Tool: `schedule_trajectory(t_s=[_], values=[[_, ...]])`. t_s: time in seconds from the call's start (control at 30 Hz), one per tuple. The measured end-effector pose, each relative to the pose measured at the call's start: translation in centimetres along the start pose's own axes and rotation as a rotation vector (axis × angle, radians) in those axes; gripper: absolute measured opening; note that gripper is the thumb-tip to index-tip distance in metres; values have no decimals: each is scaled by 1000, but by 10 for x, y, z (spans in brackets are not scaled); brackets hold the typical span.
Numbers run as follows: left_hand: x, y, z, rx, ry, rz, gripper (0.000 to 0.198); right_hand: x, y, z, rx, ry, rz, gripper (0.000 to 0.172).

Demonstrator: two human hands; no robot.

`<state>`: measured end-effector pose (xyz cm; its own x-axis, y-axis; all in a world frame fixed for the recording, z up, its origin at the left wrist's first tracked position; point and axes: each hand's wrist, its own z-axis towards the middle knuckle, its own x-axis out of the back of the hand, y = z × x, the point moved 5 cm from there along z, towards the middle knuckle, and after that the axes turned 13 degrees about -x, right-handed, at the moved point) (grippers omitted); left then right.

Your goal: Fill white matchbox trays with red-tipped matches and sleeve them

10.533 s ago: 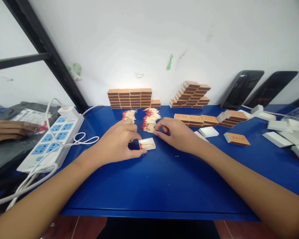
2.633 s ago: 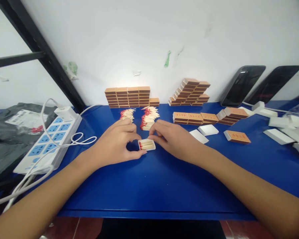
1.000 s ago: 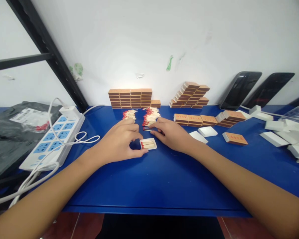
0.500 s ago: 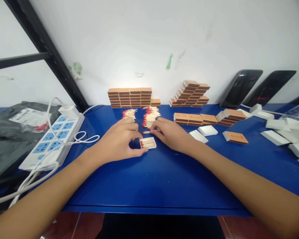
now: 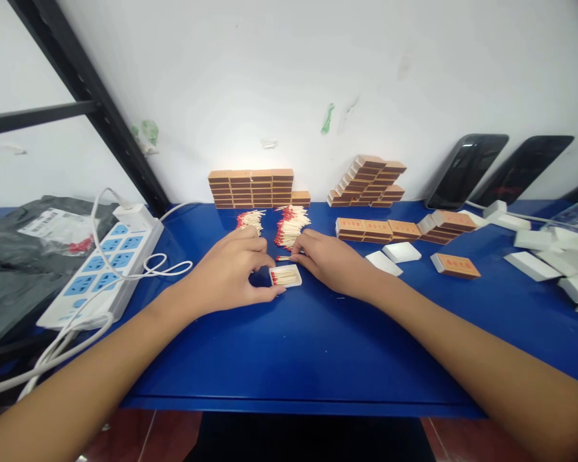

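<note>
White little tray (image 5: 286,276) — my left hand (image 5: 226,273) pinched its end with curled fingers, and my right hand (image 5: 332,260) held one match (image 5: 282,258) just beside it.

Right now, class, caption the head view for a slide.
Left hand steadies matchbox tray; right hand pinches a match beside it.

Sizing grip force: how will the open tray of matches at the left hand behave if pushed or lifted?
Probably light thin card: the tray may slide on the smooth table unless the left hand pins it. Open, so tilting likely spills its matches. Walls probably crush easily. The right hand pinches one match.
</note>
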<state>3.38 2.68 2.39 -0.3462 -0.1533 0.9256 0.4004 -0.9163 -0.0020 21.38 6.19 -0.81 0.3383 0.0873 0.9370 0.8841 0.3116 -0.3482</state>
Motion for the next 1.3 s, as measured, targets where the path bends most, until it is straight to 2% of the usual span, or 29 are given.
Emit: schedule_trajectory(t_s=[0.13,0.37,0.53,0.73,0.87,1.0,1.13,1.3], values=[[0,-1,1,7,3,-7,33,4,2,-2,-1,-3,-31,12],[-1,-4,0,4,7,-9,34,18,2,-15,109,51,109,11],[-2,-4,0,16,-11,-1,34,13,-10,-25,137,-28,101,14],[-2,-3,-1,-13,20,6,35,8,-15,-27,158,0,127,11],[-2,-3,-1,-14,32,-9,32,13,-6,-22,173,97,180,10],[-1,-2,0,-19,28,-6,29,18,14,-10,94,234,136,7],[-1,-3,-1,-14,33,2,32,11,28,0,65,166,76,14],[-1,-3,-1,-5,21,1,34,7,29,4,56,119,67,14]])
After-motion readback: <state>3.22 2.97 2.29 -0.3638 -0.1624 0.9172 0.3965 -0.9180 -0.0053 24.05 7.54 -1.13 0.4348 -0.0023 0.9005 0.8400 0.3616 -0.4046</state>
